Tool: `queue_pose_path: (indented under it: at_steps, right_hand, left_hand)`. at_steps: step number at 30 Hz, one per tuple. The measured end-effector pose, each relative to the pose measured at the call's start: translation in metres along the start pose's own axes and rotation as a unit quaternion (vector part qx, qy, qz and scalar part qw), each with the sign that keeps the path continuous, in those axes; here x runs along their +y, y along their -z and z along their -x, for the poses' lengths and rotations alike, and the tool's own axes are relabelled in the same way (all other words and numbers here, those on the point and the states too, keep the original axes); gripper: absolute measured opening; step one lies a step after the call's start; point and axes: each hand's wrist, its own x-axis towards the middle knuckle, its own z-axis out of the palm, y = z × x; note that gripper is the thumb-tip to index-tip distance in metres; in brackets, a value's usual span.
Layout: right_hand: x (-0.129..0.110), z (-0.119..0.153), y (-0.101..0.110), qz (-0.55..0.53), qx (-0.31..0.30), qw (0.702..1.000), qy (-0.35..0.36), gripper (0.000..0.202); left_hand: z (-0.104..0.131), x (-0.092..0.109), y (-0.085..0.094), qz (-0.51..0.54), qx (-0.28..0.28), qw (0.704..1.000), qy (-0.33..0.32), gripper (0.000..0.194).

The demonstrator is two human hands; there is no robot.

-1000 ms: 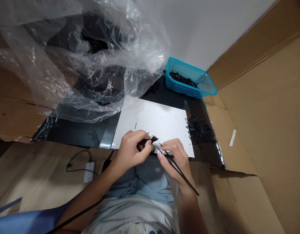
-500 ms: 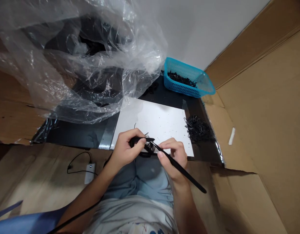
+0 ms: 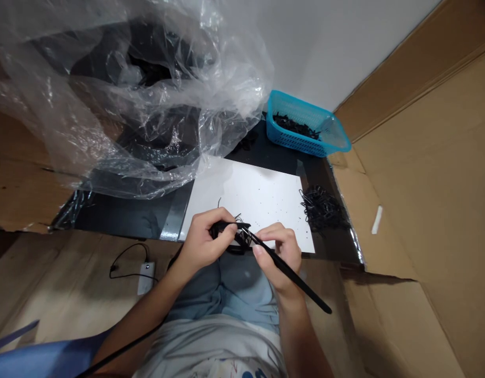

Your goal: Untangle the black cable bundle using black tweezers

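Note:
My left hand (image 3: 209, 234) is closed around a small black part (image 3: 242, 226), thumb on top, holding it over the front edge of the white paper (image 3: 246, 186). In my right hand (image 3: 279, 254) is a slim, long black-handled tool (image 3: 297, 279) with a thin silvery tip; its exact kind is not clear. The tip meets or nearly meets the black part, close to my left thumb. Below my fingers lies a tangle of thin black pieces (image 3: 242, 241), partly hidden by the hands. Black specks dot the paper.
A heap of black loop-shaped pieces (image 3: 324, 207) lies right of the paper. Behind it stands a blue basket (image 3: 297, 144) with black pieces inside. Clear plastic sheeting (image 3: 226, 105) covers the back left. Cardboard (image 3: 431, 173) walls the right side. A white power bank (image 3: 146, 278) with a cable lies lower left.
Both hands keep their grips in nearly the same place. The tool's rear end has dipped slightly down and left. The view has shifted a little.

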Motion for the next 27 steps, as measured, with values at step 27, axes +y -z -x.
queue_pose_path:
  at_steps: [27]
  right_hand:
    - [0.002,-0.020,-0.040,-0.422,0.097,0.830,-0.353,0.024]
  left_hand:
    - [-0.003,0.000,0.010,0.074,-0.059,0.995,0.017,0.016]
